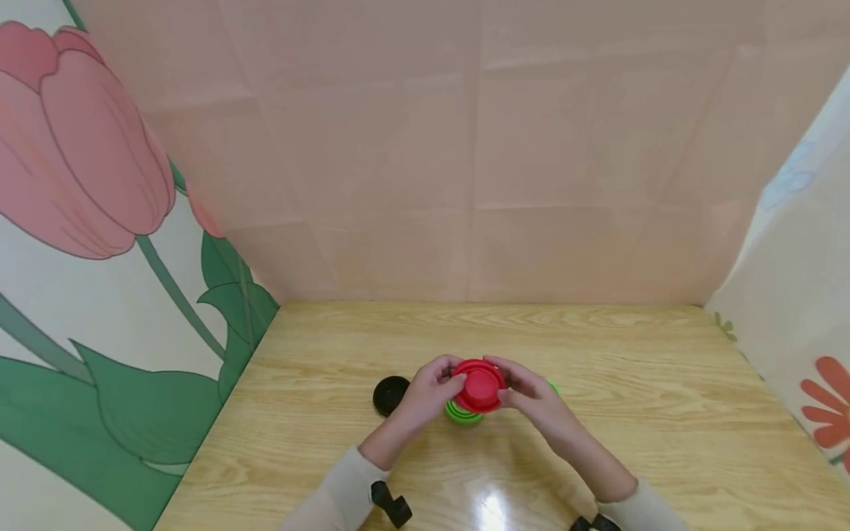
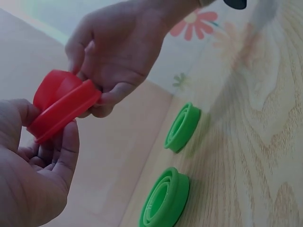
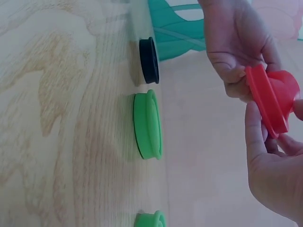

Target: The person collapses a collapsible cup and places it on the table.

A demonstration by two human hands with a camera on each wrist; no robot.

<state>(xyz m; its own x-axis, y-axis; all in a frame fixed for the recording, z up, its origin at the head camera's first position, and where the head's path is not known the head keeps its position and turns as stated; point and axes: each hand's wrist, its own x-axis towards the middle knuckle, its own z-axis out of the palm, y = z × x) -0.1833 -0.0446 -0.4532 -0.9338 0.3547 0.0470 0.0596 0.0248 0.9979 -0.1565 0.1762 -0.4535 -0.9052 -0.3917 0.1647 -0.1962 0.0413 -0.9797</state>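
Note:
Both hands hold a red collapsible cup (image 1: 481, 388) raised above the table. My left hand (image 1: 427, 394) grips its left side, thumb on the rim. The right hand (image 1: 541, 405) pinches the opposite side between thumb and fingers. From the left wrist, the red cup shows tilted, with a narrower part standing out from its wide rim. Below it lies a green collapsible cup (image 1: 463, 416), flattened into rings and partly covered in the head view. Another flattened green cup (image 2: 182, 126) is mostly hidden behind the right hand in the head view.
A flat black round cup (image 1: 389, 396) lies left of the left hand. All the loose pieces rest on a wood-grain table (image 1: 319, 354). A plain pinkish sheet (image 1: 465, 147) hangs behind the table, and flower-printed panels stand at both sides.

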